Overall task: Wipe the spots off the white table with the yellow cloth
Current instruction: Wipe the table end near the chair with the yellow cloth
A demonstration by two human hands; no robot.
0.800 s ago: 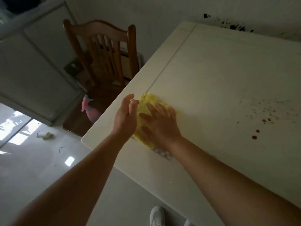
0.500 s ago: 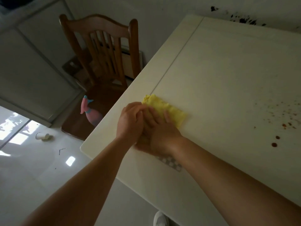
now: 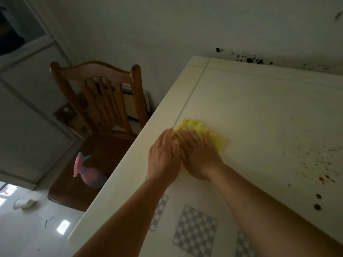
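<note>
Both hands' fingers [image 3: 193, 138] flat, extended on yellow cloth [image 3: 217, 136]

Yellow cloth [image 3: 213, 135], white table [image 3: 259, 112], reddish-brown spots [image 3: 323, 178], grey-white checkered patches [image 3: 194, 230].

Two bare forearms are seen entering from the lower edge of the frame. No sleeves, gloves, rings, watches or bands are worn on either. The left hand [image 3: 164, 160] and right hand [image 3: 199, 158] are uncovered, with short, unpainted nails.
</note>
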